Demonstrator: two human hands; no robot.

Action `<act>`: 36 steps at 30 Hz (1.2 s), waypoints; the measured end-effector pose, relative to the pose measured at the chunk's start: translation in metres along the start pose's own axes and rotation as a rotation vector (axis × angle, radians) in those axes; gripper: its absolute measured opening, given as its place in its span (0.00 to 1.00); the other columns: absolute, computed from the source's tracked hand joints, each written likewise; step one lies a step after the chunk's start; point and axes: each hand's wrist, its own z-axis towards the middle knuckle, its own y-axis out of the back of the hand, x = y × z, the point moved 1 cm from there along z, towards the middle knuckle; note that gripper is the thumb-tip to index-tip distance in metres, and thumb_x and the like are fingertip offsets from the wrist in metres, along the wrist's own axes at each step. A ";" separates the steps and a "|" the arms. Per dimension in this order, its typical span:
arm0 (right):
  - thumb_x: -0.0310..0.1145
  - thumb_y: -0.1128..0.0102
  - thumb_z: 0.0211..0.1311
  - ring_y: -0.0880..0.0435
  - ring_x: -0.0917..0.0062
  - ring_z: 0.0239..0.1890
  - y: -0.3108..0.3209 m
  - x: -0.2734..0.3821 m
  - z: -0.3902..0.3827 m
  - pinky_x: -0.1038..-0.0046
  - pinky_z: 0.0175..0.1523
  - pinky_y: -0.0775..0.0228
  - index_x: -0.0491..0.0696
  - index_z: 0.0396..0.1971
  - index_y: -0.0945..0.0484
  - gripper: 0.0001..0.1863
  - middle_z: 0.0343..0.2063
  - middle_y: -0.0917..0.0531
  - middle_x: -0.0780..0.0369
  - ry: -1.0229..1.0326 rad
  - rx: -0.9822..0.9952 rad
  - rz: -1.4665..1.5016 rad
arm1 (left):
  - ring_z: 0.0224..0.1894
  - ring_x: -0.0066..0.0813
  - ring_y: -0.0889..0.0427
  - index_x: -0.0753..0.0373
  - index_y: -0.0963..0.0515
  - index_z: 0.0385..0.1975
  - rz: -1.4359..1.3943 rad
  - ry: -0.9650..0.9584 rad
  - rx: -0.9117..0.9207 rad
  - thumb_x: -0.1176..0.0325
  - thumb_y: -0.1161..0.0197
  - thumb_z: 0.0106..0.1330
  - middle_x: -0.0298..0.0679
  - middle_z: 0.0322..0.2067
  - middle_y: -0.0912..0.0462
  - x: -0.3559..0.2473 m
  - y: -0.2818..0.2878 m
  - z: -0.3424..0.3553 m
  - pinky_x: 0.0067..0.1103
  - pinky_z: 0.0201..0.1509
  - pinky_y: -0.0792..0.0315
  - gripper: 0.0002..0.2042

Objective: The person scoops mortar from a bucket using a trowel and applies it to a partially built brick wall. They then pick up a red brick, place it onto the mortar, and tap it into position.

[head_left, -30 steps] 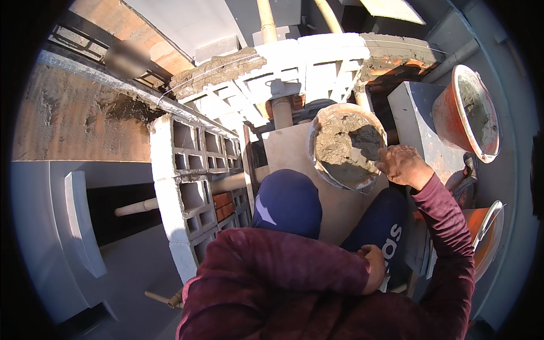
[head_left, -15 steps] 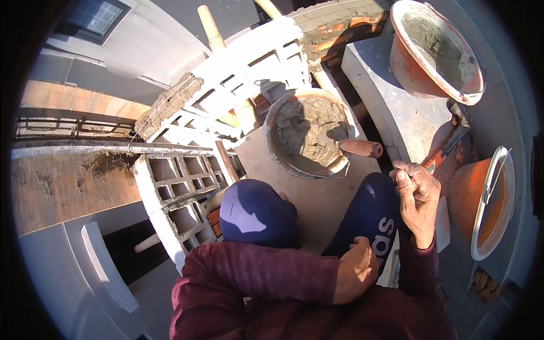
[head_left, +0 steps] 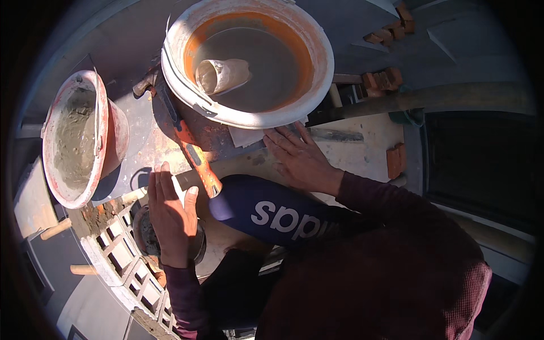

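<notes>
My left hand (head_left: 174, 221) is raised with its fingers stretched out and thumb apart, holding nothing. Beneath and behind it, a mortar bowl (head_left: 144, 233) is partly hidden. Just right of its fingers lies the orange and black handle of a hammer-like tool (head_left: 195, 161). My right hand (head_left: 300, 160) reaches in from the right, fingers spread, by the near side of a large white-rimmed bucket (head_left: 258, 120). Its fingertips are at a pale flat piece (head_left: 245, 137) under the bucket; contact is unclear. Cloudy grey water (head_left: 266, 68) fills the bucket's lower part, with a whitish cup-like cylinder (head_left: 218, 76) in it.
A second bucket (head_left: 118, 133), with grey mortar inside, stands at left on a grey board (head_left: 141, 133). Pale hollow blocks (head_left: 122, 246) line the lower left. Broken bricks (head_left: 382, 82) and a long pole (head_left: 453, 99) are at right. My knee (head_left: 243, 207) sits between the hands.
The view has swung right, toward the water bucket. My left hand has left my lap and now spreads its fingers. My right hand's curled fingers have opened, and it now reaches beside the bucket.
</notes>
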 end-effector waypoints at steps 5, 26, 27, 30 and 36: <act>0.34 0.45 0.60 0.47 0.58 0.76 -0.009 0.000 0.001 0.47 0.77 0.64 0.36 0.68 0.37 0.35 0.72 0.41 0.51 -0.060 0.222 -0.031 | 0.56 0.51 0.25 0.72 0.39 0.65 -0.205 0.283 0.219 0.60 0.40 0.70 0.55 0.52 0.23 0.034 -0.034 0.012 0.39 0.60 0.31 0.29; 0.41 0.40 0.56 0.25 0.66 0.60 0.069 0.030 0.001 0.62 0.62 0.32 0.50 0.49 0.19 0.20 0.51 0.19 0.59 -0.488 0.210 0.717 | 0.43 0.48 0.15 0.69 0.20 0.46 -0.661 -0.189 1.030 0.73 0.39 0.66 0.51 0.43 0.16 -0.323 0.178 0.128 0.29 0.52 0.25 0.11; 0.40 0.40 0.56 0.24 0.66 0.59 0.058 0.033 -0.037 0.65 0.62 0.32 0.49 0.48 0.18 0.20 0.51 0.19 0.58 -0.565 0.087 0.907 | 0.45 0.45 0.15 0.69 0.20 0.47 -0.824 -0.123 1.029 0.72 0.38 0.66 0.50 0.44 0.16 -0.334 0.173 0.140 0.29 0.52 0.25 0.12; 0.43 0.45 0.58 0.34 0.59 0.69 -0.004 -0.008 -0.148 0.58 0.73 0.50 0.51 0.55 0.23 0.25 0.61 0.25 0.53 -0.747 0.165 0.776 | 0.50 0.37 0.17 0.67 0.21 0.52 -0.934 -0.306 1.010 0.69 0.36 0.66 0.47 0.47 0.15 -0.375 0.149 0.194 0.29 0.56 0.26 0.16; 0.39 0.43 0.55 0.30 0.56 0.64 -0.064 -0.104 -0.285 0.54 0.66 0.41 0.49 0.58 0.27 0.27 0.57 0.23 0.50 -1.129 0.515 0.582 | 0.61 0.39 0.24 0.62 0.24 0.60 -0.990 -0.708 0.469 0.57 0.31 0.62 0.50 0.56 0.21 -0.498 0.060 0.292 0.36 0.66 0.32 0.27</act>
